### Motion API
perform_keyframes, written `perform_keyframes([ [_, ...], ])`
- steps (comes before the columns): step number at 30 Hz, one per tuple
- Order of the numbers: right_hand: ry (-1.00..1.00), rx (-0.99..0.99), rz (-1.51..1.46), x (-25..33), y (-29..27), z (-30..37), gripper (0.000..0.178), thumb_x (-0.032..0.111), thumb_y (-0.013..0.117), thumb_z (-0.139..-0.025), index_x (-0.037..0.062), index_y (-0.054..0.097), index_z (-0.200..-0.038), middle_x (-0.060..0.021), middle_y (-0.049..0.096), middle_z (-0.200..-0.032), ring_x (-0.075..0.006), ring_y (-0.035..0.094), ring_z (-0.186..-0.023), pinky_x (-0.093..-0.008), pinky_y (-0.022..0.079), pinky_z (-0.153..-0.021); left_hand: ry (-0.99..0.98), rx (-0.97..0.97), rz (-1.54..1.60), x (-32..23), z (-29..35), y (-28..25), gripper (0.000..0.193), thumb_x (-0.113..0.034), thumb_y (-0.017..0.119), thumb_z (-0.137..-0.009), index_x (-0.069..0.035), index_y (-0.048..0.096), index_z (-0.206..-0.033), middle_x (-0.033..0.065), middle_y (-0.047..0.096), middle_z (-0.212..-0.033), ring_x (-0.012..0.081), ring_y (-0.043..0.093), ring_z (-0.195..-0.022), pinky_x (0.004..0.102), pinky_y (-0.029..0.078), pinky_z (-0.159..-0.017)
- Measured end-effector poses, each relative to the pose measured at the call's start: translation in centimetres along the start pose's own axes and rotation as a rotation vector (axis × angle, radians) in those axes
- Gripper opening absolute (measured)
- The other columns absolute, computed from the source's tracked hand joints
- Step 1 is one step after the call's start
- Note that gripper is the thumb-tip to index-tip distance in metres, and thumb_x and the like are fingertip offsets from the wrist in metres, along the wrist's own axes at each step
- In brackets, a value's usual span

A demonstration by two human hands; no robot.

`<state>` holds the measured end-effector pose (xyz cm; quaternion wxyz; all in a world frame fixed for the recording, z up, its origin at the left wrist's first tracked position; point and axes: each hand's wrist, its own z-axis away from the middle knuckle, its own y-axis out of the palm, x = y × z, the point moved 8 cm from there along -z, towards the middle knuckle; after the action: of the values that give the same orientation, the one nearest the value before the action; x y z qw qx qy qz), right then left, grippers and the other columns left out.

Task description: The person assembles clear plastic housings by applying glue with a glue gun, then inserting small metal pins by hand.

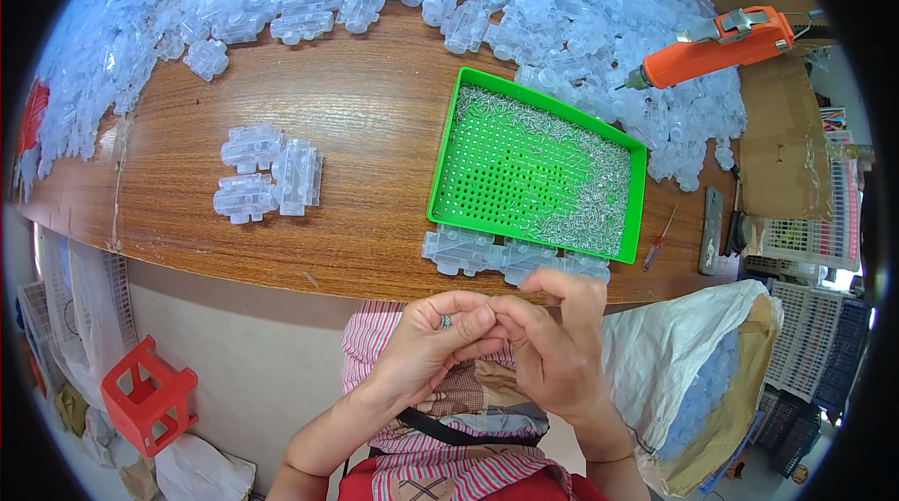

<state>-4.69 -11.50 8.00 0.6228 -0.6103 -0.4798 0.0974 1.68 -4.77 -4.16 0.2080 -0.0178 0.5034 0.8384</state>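
My left hand (431, 346) and my right hand (552, 337) meet in front of my chest, just below the table edge. The left hand's fingers pinch a small metal screw (446, 321). My right fingertips touch the left hand's fingers; I cannot tell whether they hold anything. A row of clear plastic housings (510, 257) lies at the table edge right above my hands. Behind it sits a green perforated tray (637, 197) strewn with small screws.
A large heap of clear plastic housings (524, 5) covers the far table. Three more housings (267, 173) lie at the left. An orange electric screwdriver (716, 47) hangs at the right; a small screwdriver (659, 239) lies beside the tray. A sack (702, 379) stands right, a red stool (150, 398) left.
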Motion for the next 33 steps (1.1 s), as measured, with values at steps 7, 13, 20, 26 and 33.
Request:
perform_keyframes([
  [7,0.008,-0.012,-0.023,0.2,-0.3,-0.1,0.027,0.008,0.072,-0.072,0.0081,0.067,-0.098,-0.0069,0.053,-0.102,-0.0255,0.050,-0.088,-0.0362,0.040,-0.074,-0.018,-0.005,0.159,0.0,0.3,-0.1,0.014,-0.012,0.057,-0.094,-0.001,0.062,-0.100,0.0090,0.067,-0.097,0.0150,0.067,-0.089,0.0262,0.058,-0.081],
  [13,-0.018,-0.009,0.002,0.8,0.2,-0.2,0.027,0.008,0.074,-0.071,0.0077,0.067,-0.096,-0.0063,0.054,-0.100,-0.0243,0.051,-0.086,-0.0359,0.040,-0.073,-0.023,-0.070,0.220,0.0,0.4,-0.1,0.012,-0.012,0.053,-0.094,-0.001,0.058,-0.097,0.0086,0.065,-0.095,0.0160,0.066,-0.087,0.0315,0.057,-0.081],
  [20,-0.065,-0.068,-0.015,1.1,1.6,-0.4,0.023,0.005,0.072,-0.070,0.0063,0.065,-0.093,-0.0054,0.055,-0.097,-0.0237,0.052,-0.083,-0.0353,0.041,-0.070,0.034,-0.072,0.207,-0.5,0.5,-1.1,0.013,-0.012,0.053,-0.094,-0.001,0.058,-0.097,0.0101,0.065,-0.096,0.0167,0.066,-0.089,0.0319,0.056,-0.082],
  [26,-0.031,-0.159,0.000,-1.1,3.2,-1.1,0.020,0.005,0.072,-0.070,0.0076,0.066,-0.089,-0.0058,0.055,-0.096,-0.0248,0.053,-0.085,-0.0357,0.041,-0.072,0.039,-0.196,0.143,-0.9,1.0,-2.6,0.023,-0.021,0.051,-0.098,0.000,0.058,-0.097,0.0123,0.067,-0.095,0.0181,0.068,-0.087,0.0290,0.057,-0.078],
  [33,-0.237,-0.280,0.209,-1.9,4.7,0.0,0.029,0.009,0.074,-0.066,0.0143,0.070,-0.094,-0.0037,0.054,-0.103,-0.0226,0.051,-0.090,-0.0353,0.041,-0.076,-0.006,-0.160,0.212,-0.8,2.1,-3.9,0.032,-0.028,0.045,-0.100,0.002,0.056,-0.099,0.0147,0.065,-0.094,0.0190,0.066,-0.085,0.0308,0.057,-0.079],
])
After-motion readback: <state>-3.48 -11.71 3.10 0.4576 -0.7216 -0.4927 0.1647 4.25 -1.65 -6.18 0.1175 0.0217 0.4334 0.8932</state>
